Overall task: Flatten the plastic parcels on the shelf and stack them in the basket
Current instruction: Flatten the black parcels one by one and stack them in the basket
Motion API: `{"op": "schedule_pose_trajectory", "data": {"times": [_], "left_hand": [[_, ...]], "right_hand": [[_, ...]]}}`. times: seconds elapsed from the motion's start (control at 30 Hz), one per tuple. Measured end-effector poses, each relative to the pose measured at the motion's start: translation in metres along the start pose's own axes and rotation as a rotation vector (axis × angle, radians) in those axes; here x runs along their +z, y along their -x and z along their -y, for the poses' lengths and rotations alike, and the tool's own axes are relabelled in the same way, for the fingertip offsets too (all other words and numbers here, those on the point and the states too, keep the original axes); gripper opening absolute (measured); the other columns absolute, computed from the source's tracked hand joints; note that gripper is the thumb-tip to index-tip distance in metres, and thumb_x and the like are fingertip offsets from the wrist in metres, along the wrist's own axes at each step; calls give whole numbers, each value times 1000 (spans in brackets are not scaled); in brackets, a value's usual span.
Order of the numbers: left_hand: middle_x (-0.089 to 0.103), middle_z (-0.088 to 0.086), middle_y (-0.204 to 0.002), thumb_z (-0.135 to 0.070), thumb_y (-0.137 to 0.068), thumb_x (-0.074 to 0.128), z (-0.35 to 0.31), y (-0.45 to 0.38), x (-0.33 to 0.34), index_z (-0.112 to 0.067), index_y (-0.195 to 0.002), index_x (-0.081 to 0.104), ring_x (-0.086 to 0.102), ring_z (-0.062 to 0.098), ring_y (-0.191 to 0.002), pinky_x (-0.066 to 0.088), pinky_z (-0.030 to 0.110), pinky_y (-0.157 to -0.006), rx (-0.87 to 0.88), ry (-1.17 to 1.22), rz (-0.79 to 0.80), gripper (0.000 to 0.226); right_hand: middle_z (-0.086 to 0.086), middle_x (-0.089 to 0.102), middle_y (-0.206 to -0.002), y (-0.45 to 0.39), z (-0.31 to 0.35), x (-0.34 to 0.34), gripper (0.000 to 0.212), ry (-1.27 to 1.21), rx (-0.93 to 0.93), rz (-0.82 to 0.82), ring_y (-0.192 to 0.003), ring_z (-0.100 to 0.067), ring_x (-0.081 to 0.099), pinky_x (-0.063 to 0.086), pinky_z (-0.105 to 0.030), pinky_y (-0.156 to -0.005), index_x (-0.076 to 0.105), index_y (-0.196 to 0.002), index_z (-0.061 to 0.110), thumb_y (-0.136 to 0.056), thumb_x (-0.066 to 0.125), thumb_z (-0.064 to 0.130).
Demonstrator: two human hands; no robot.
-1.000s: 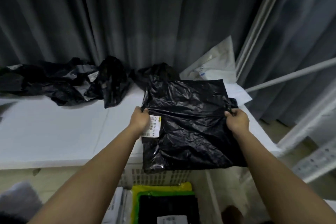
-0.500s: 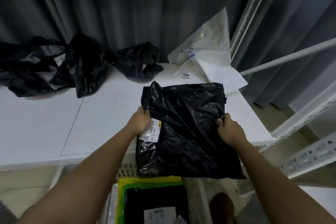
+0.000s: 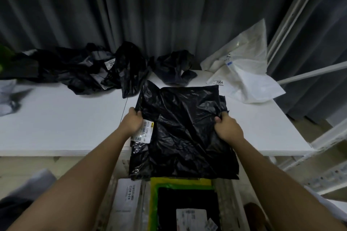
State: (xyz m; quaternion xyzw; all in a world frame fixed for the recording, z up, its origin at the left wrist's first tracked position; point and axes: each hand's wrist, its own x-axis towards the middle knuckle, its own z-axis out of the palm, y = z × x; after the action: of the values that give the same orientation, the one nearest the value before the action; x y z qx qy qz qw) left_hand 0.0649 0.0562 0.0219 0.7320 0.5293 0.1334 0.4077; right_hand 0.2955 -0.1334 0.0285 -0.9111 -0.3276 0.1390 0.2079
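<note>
Head view: flattened black parcel (image 3: 184,131) held by both hands, its far half lying over the shelf (image 3: 62,124) front edge, its near half hanging past that edge above the basket (image 3: 237,210). Left hand (image 3: 131,124) pinches the parcel's left edge just above the white label (image 3: 143,132); right hand (image 3: 228,128) grips the right edge, fingers curled into the plastic. Both forearms reach forward, roughly level, neither hand clearly nearer the basket. Basket sits directly below and toward the person from the parcel, already holding a stack topped by a black parcel (image 3: 187,202) on green and yellow ones. Judgement: next move is toward the person and down. Crumpled black parcels (image 3: 90,71) and a white parcel (image 3: 246,73) remain at the shelf's back.
</note>
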Motion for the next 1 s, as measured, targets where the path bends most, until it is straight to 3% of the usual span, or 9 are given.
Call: {"op": "schedule_pose_trajectory", "data": {"times": [0.2,0.3,0.37,0.43,0.5,0.57,0.7,0.83,1.0], "left_hand": [[48,28,-129,-25,-103,35,-2,-26,14,5,-123,37,46,41,-118,36,39,-86,-56,-123,-19,36],[33,18,-141,-19,-97,43,-3,-26,33,-3,-134,29,32,34,-131,35,40,-101,-171,-462,-92,43],[18,17,-150,-18,-94,44,-8,-27,45,-7,-143,18,18,31,-139,26,41,-110,-45,-575,-194,57],[4,13,-158,-28,-98,37,-18,-33,54,-13,-150,9,3,30,-145,10,47,-116,204,-578,-242,61],[-5,6,-160,-40,-101,26,-30,-43,64,-23,-153,5,-7,27,-147,1,51,-116,436,-649,-229,58],[-15,3,-160,-50,-100,18,-42,-54,72,-30,-153,-3,-17,28,-145,-6,54,-115,540,-754,-121,60],[-30,2,-155,-74,-87,8,-34,-83,81,-37,-147,-21,-29,33,-141,-11,61,-112,440,-856,67,77],[-35,1,-152,-89,-66,2,-16,-101,85,-43,-142,-29,-29,35,-140,-8,64,-111,284,-816,184,94],[-35,3,-152,-90,-63,1,-11,-102,86,-47,-139,-30,-26,36,-141,-8,64,-111,293,-791,176,93]], "right_hand": [[-24,53,-128,-40,-5,3,41,-28,108,-16,-118,-41,50,40,-42,-92,43,-131,3,-101,40,31],[-22,48,-127,-43,-4,24,39,137,128,-111,-115,-41,46,41,-44,-87,40,-128,2,-97,46,25],[-23,48,-128,-47,3,33,44,263,-51,-311,-112,-43,46,45,-48,-85,48,-126,2,-85,49,17],[-24,50,-133,-59,16,38,51,320,-360,-423,-117,-46,45,42,-56,-94,56,-126,6,-80,46,26],[-17,41,-146,-75,32,43,55,401,-562,-370,-132,-45,33,25,-60,-107,50,-138,19,-88,38,39],[-10,26,-156,-86,43,49,60,473,-628,-229,-142,-44,18,10,-61,-112,36,-147,32,-93,27,56],[3,-10,-161,-105,37,72,79,536,-531,-9,-145,-38,-13,-7,-62,-112,-6,-147,51,-74,-6,84],[5,-23,-158,-116,31,87,72,445,-401,136,-143,-36,-24,-14,-65,-108,-15,-142,57,-82,18,81],[5,-24,-158,-115,28,93,72,401,-372,124,-142,-36,-25,-16,-65,-107,-13,-142,59,-81,18,82]]}}
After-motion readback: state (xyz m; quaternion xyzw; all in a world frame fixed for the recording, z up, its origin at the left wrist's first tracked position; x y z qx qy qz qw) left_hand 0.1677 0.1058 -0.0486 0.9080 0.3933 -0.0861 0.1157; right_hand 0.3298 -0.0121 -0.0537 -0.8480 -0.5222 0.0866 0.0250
